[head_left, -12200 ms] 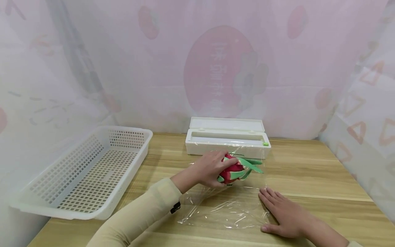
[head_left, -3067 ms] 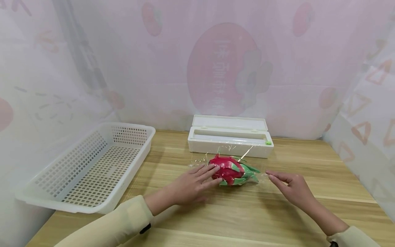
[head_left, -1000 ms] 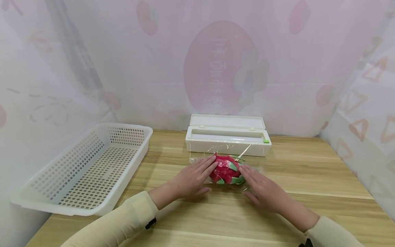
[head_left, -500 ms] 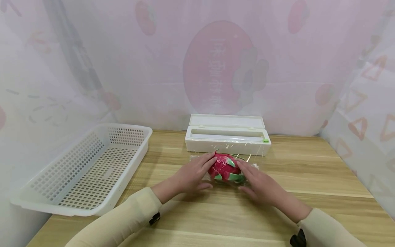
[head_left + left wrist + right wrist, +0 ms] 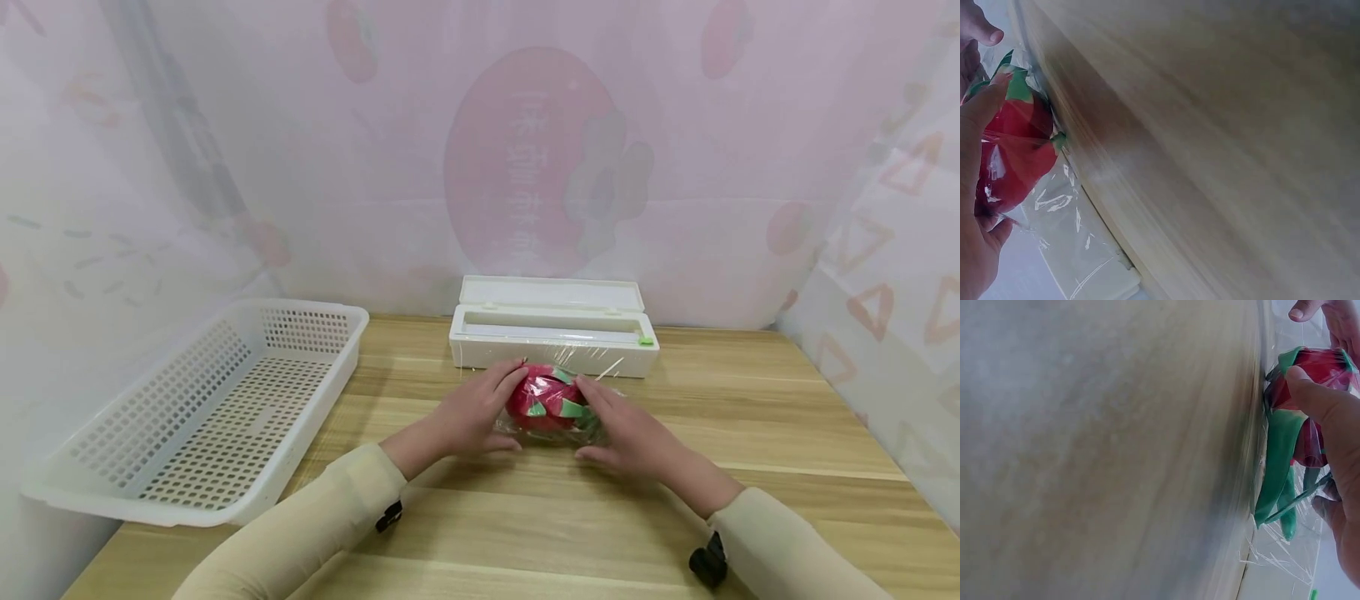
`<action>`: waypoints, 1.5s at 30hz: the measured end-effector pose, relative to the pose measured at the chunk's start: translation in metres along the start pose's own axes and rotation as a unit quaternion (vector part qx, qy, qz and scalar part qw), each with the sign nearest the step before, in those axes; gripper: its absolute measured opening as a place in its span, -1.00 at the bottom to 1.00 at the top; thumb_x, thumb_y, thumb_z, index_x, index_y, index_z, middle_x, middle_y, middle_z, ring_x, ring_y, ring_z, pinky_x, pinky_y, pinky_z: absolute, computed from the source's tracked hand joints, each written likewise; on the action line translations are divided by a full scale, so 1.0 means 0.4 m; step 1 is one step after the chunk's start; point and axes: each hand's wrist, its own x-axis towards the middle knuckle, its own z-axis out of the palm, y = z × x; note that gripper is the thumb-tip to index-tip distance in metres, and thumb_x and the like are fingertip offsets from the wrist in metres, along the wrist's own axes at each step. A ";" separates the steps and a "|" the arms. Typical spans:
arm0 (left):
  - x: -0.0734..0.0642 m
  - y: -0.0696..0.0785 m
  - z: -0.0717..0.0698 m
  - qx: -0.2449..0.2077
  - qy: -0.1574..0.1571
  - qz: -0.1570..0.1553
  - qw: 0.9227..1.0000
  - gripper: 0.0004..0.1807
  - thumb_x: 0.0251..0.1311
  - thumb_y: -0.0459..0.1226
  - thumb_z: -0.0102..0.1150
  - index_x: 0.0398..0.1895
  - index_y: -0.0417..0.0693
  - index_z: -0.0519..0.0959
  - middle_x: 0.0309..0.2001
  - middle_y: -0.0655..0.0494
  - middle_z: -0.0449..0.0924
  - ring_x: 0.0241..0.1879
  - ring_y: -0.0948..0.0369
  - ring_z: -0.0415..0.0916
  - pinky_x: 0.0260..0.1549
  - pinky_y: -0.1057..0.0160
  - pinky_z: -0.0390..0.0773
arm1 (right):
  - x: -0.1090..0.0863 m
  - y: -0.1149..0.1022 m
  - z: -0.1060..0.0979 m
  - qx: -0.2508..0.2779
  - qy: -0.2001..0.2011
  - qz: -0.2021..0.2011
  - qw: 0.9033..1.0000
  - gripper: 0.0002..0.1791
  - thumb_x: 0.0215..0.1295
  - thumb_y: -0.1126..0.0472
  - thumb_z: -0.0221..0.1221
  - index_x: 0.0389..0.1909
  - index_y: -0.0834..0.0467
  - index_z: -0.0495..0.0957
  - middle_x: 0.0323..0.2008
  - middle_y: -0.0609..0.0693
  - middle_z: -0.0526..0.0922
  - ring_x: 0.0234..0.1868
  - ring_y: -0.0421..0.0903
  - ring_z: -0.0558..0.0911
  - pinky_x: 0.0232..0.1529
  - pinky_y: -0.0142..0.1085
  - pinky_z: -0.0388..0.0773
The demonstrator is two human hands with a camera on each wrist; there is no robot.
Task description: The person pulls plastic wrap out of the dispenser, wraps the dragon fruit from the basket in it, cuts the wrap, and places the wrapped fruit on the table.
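Observation:
A red dragon fruit [image 5: 546,397] with green leaf tips lies on its side under clear cling film [image 5: 1055,201]. My left hand [image 5: 471,417] holds its rounded end, fingers over the top and thumb on the near side. My right hand [image 5: 630,432] grips the leafy end in the same way. From the right wrist, long green leaves [image 5: 1280,462] show below the thumb, with creased film around them. The film reaches back over the front of a white cling film box [image 5: 555,357], whose lid stands up. The fruit's underside is hidden.
A white perforated plastic basket [image 5: 315,417] stands on the left of the wooden table [image 5: 750,433]. On the box's right end sits a green slider [image 5: 646,341]. Printed cloth [image 5: 360,242] hangs behind and along both sides.
Earlier, my left hand held the fruit over spread film, then my right hand pinched film at the leafy end. Now both hands grip the ends, and the fruit has rolled slightly toward the box.

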 end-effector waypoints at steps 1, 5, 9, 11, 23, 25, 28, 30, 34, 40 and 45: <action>0.004 -0.001 0.001 0.000 -0.001 -0.004 1.000 0.23 -0.19 0.19 0.50 0.43 -0.31 0.10 0.37 -0.23 0.16 0.29 -0.01 0.25 0.24 0.07 0.33 | 0.003 0.002 0.002 0.001 0.002 0.000 1.000 0.16 -0.03 -0.05 0.49 0.45 0.36 0.03 0.35 0.32 0.25 0.29 0.23 0.36 0.19 0.09 0.38; 0.016 -0.005 0.003 -0.002 -0.007 -0.020 1.000 0.26 -0.24 0.18 0.53 0.42 -0.30 0.10 0.35 -0.21 0.18 0.29 0.00 0.24 0.25 0.09 0.32 | 0.014 0.008 0.009 0.011 0.008 0.007 1.000 0.18 -0.05 -0.06 0.50 0.44 0.36 0.04 0.32 0.32 0.27 0.28 0.21 0.36 0.21 0.04 0.37; 0.023 -0.007 0.004 -0.001 -0.008 -0.032 0.999 0.26 -0.28 0.17 0.56 0.41 -0.28 0.10 0.32 -0.18 0.20 0.28 0.01 0.24 0.26 0.10 0.30 | 0.027 0.007 0.012 0.019 0.005 0.028 0.999 0.18 -0.06 -0.07 0.50 0.43 0.35 0.03 0.31 0.30 0.27 0.29 0.20 0.35 0.23 0.04 0.35; 0.027 -0.007 0.005 0.003 -0.007 -0.038 0.999 0.26 -0.28 0.16 0.56 0.41 -0.28 0.10 0.31 -0.18 0.21 0.26 0.01 0.25 0.26 0.10 0.30 | 0.034 0.004 0.013 0.023 0.001 0.042 0.999 0.18 -0.05 -0.07 0.50 0.43 0.34 0.02 0.31 0.28 0.27 0.28 0.19 0.35 0.23 0.05 0.35; 0.051 -0.004 0.023 0.021 -0.005 -0.083 0.996 0.19 -0.27 0.17 0.55 0.35 -0.26 0.15 0.21 -0.11 0.29 0.19 0.06 0.28 0.19 0.13 0.39 | 0.078 -0.004 0.038 -0.032 0.015 0.063 0.997 0.15 -0.10 -0.07 0.52 0.36 0.39 0.09 0.19 0.26 0.38 0.16 0.15 0.45 0.16 0.00 0.44; 0.055 -0.002 0.027 0.028 -0.004 -0.088 0.996 0.18 -0.26 0.17 0.54 0.34 -0.25 0.15 0.20 -0.11 0.31 0.18 0.06 0.29 0.19 0.14 0.39 | 0.082 -0.005 0.041 -0.042 0.023 0.056 0.997 0.15 -0.13 -0.06 0.54 0.34 0.41 0.11 0.17 0.27 0.39 0.14 0.16 0.46 0.14 0.00 0.46; 0.058 0.000 0.030 0.041 -0.001 -0.092 0.995 0.17 -0.26 0.18 0.54 0.32 -0.25 0.17 0.17 -0.11 0.33 0.15 0.07 0.31 0.17 0.17 0.40 | 0.086 -0.006 0.046 -0.065 0.034 0.045 0.996 0.14 -0.16 -0.03 0.56 0.30 0.45 0.14 0.13 0.30 0.42 0.11 0.18 0.48 0.10 0.00 0.49; 0.060 0.002 0.032 0.049 0.001 -0.092 0.995 0.16 -0.28 0.20 0.54 0.31 -0.24 0.18 0.15 -0.10 0.34 0.13 0.08 0.32 0.16 0.18 0.41 | 0.088 -0.005 0.051 -0.086 0.036 0.042 0.995 0.11 -0.16 -0.02 0.56 0.27 0.46 0.15 0.10 0.32 0.44 0.09 0.18 0.50 0.09 0.00 0.50; 0.062 0.002 0.035 0.055 0.004 -0.092 0.994 0.15 -0.29 0.22 0.52 0.28 -0.22 0.20 0.12 -0.09 0.36 0.11 0.09 0.33 0.17 0.19 0.40 | 0.094 -0.003 0.060 -0.106 0.037 0.047 0.993 0.02 -0.11 0.00 0.53 0.21 0.47 0.19 0.02 0.32 0.47 0.01 0.16 0.54 0.03 -0.02 0.55; 0.065 0.004 0.040 0.056 -0.001 -0.093 0.994 0.14 -0.27 0.24 0.50 0.28 -0.23 0.20 0.11 -0.09 0.37 0.10 0.09 0.33 0.17 0.20 0.38 | 0.096 -0.005 0.058 -0.103 0.037 0.058 0.992 -0.03 -0.15 0.08 0.52 0.18 0.49 0.22 -0.04 0.33 0.49 -0.06 0.15 0.57 -0.04 -0.04 0.59; 0.061 0.011 0.044 0.046 0.002 -0.081 0.996 0.26 -0.37 0.29 0.52 0.32 -0.26 0.17 0.14 -0.12 0.36 0.12 0.06 0.32 0.20 0.17 0.35 | 0.089 -0.001 0.055 -0.093 0.048 0.063 0.992 -0.03 -0.22 0.09 0.52 0.16 0.47 0.25 -0.08 0.30 0.51 -0.09 0.13 0.57 -0.09 -0.04 0.61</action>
